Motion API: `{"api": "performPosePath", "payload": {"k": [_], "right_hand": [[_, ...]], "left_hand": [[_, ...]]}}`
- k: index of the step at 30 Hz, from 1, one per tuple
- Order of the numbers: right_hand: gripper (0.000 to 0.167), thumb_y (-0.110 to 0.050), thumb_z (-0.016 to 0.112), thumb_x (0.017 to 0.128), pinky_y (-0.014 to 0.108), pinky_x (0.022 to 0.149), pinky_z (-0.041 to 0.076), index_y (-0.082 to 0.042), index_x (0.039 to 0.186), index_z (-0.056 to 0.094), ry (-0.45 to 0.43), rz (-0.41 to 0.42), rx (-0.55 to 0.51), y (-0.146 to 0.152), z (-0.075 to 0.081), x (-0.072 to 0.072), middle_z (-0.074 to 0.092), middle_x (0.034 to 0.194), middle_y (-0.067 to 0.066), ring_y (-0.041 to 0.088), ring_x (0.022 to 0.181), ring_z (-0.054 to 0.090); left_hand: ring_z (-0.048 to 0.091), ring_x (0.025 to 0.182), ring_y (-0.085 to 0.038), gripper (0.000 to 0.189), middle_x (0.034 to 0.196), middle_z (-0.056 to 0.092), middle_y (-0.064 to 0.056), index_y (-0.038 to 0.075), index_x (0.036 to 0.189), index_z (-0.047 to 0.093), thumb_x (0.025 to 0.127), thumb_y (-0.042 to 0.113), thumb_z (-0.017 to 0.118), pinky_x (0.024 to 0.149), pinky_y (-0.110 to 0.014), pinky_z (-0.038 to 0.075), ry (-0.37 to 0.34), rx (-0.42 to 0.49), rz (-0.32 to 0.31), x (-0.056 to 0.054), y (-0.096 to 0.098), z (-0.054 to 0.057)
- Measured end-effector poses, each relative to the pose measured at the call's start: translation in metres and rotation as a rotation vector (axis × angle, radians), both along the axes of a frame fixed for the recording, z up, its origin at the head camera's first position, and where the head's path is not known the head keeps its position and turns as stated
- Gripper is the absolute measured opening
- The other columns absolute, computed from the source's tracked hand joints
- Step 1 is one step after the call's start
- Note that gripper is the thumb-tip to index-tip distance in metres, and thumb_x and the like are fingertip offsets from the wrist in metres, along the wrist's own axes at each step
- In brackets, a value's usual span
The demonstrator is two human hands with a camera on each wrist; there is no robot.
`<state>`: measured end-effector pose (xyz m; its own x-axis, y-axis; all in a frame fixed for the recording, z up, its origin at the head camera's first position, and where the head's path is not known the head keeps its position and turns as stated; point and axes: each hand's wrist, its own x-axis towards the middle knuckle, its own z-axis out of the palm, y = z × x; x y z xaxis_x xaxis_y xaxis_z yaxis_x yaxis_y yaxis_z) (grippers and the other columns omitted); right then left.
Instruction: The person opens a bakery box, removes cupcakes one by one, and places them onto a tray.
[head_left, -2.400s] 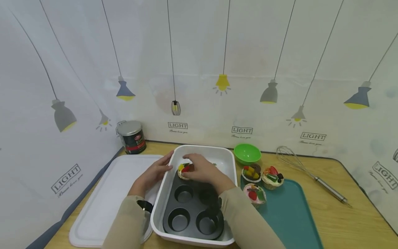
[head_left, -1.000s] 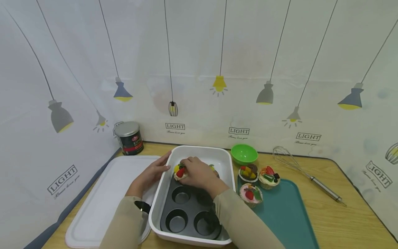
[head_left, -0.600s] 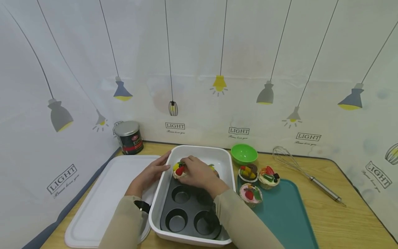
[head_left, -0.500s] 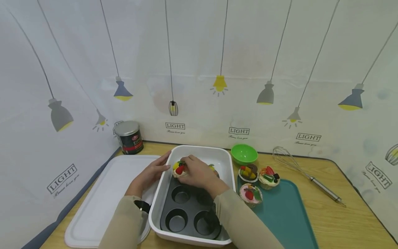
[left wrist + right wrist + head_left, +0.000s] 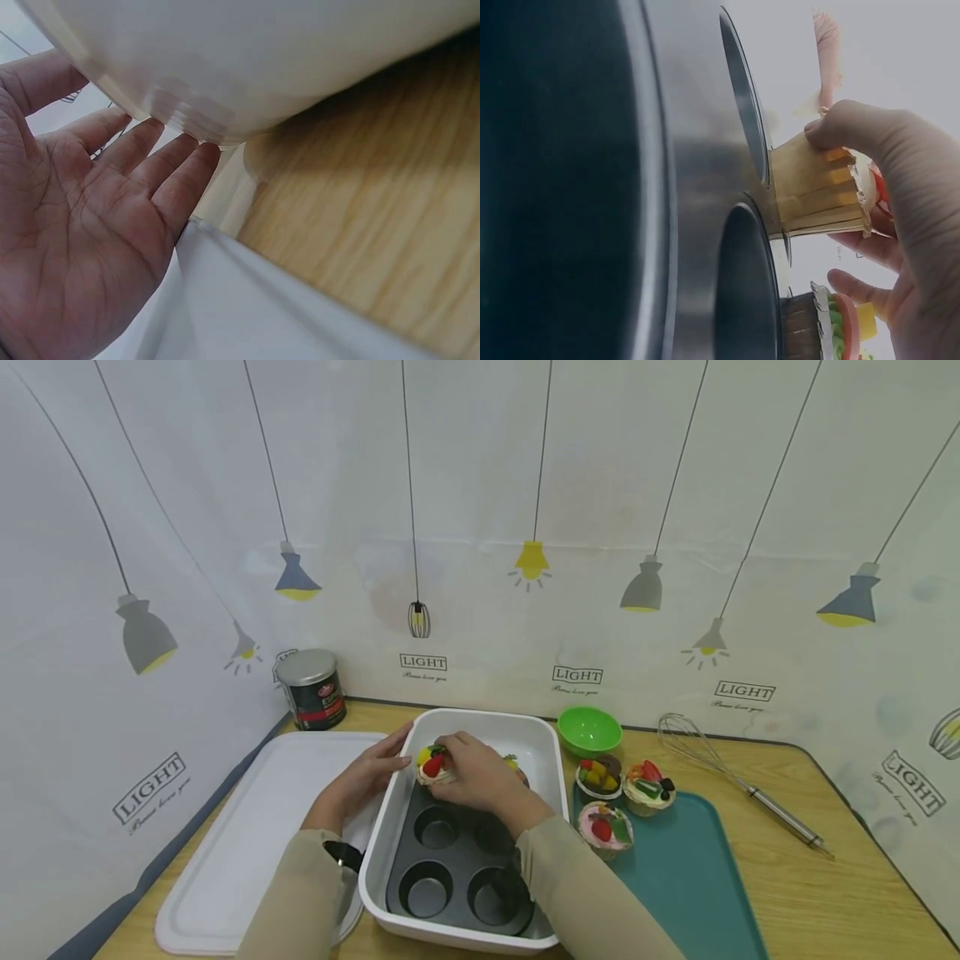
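In the head view, my right hand point(image 5: 483, 781) holds a cupcake point(image 5: 431, 768) topped with fruit shapes, at the far left of a dark muffin tin point(image 5: 459, 864). The right wrist view shows its gold paper cup point(image 5: 817, 187) between thumb and fingers, its base close against the tin's top. A second cupcake point(image 5: 802, 330) with a dark paper cup is beside it, partly hidden by the hand in the head view. The tin lies in a white rectangular dish point(image 5: 450, 935). My left hand point(image 5: 82, 202) rests its extended fingertips against the dish's outer left wall.
Three cupcakes point(image 5: 603, 831) stand at the upper left of a teal tray point(image 5: 690, 877). Behind them is a green bowl point(image 5: 589, 732); a whisk point(image 5: 750, 789) lies right. A white lid-like tray point(image 5: 247, 835) and a dark can point(image 5: 311, 689) are left.
My right hand's spread fingers have closed round the cupcake, which has tilted and risen slightly. My left hand has stayed at the dish's side. The head view has shifted a little.
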<state>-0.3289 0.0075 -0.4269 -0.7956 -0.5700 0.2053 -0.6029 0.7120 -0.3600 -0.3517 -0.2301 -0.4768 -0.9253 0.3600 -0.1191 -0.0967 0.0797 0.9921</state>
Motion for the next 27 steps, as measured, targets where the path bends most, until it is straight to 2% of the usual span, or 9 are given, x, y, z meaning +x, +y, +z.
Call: {"api": "performPosePath", "payload": {"k": [13,19,27], "right_hand": [[0.065,-0.041,0.074,0.084,0.032,0.095,0.051,-0.010,0.138,0.054,0.016,0.020,-0.099,-0.003,0.005,0.002,0.058,0.126,0.004,0.014,0.102,0.056],[0.064,-0.039,0.077,0.085,0.032,0.095,0.051,-0.011,0.137,0.053,0.051,0.015,-0.158,-0.004,0.006,0.000,0.058,0.127,0.003,0.014,0.104,0.056],[0.060,-0.035,0.081,0.084,0.030,0.092,0.053,-0.015,0.134,0.054,0.121,0.031,-0.332,-0.001,0.029,0.007,0.060,0.120,0.000,0.012,0.102,0.058]], "left_hand": [[0.017,0.153,-0.029,0.074,0.168,0.016,0.004,0.035,0.160,0.026,0.096,0.027,0.060,0.117,-0.060,0.022,-0.001,0.005,-0.006,0.000,-0.004,0.004],[0.014,0.153,-0.030,0.074,0.168,0.015,0.003,0.035,0.160,0.026,0.095,0.027,0.061,0.116,-0.062,0.022,-0.004,-0.002,0.001,0.000,-0.005,0.004],[0.005,0.154,-0.028,0.076,0.168,0.012,0.004,0.036,0.160,0.026,0.095,0.023,0.062,0.116,-0.066,0.012,-0.076,-0.008,0.022,-0.002,-0.001,0.003]]}}
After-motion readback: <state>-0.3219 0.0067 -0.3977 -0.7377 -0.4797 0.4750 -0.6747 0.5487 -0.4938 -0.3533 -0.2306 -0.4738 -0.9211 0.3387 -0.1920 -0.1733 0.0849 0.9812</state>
